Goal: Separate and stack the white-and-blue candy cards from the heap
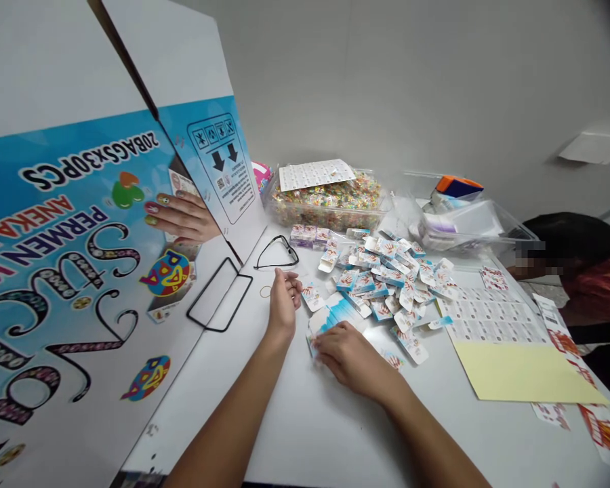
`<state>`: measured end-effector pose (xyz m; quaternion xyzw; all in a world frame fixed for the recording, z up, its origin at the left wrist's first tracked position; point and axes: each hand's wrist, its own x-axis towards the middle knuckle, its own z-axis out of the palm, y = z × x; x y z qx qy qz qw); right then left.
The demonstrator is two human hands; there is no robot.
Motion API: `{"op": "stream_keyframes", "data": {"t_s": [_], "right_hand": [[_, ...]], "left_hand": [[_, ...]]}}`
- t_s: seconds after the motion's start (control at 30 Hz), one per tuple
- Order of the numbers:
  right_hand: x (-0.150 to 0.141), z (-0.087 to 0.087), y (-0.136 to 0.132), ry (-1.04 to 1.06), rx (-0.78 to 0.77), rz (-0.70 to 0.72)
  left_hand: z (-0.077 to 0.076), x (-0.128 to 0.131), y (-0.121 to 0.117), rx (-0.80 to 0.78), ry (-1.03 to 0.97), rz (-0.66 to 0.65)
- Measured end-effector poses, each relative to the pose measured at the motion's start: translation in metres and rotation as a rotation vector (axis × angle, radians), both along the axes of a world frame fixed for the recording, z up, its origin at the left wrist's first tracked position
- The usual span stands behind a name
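My left hand (pixel 285 301) is raised just left of a pile of small printed boxes (pixel 386 271), its fingers loosely curled and apart, with nothing visible in them. My right hand (pixel 350 356) is closed at the near side of the pile, palm down. At its fingertips is a small white and blue box (pixel 313 344), mostly covered by the fingers and partly blurred. Right behind that hand lies a blue and white printed card piece (pixel 338 312). Many boxes in the pile have open flaps and bear hand pictures.
A large printed carton (pixel 106 271) stands along the left. Black-rimmed glasses (pixel 277 254) lie behind my left hand. Behind the pile are a clear tub of colourful small pieces (pixel 330 203) and another clear tub (pixel 468 234). Sticker sheets (pixel 493 315) and yellow paper (pixel 529 373) lie right, near another person (pixel 579 264).
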<state>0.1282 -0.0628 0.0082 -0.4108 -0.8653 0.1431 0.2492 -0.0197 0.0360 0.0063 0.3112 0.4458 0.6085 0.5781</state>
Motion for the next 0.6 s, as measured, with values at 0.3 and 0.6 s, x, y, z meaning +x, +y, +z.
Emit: {"op": "stream_keyframes", "data": {"t_s": [0.3,0.6], "right_hand": [[0.011,-0.002,-0.002,0.396,0.639,-0.275],[0.005,0.008,-0.007,0.319,0.429,-0.245]], "left_hand": [[0.011,0.001,-0.021,-0.157,0.053,-0.920],[0.001,0.006,-0.028,0.071,0.010,-0.876]]}}
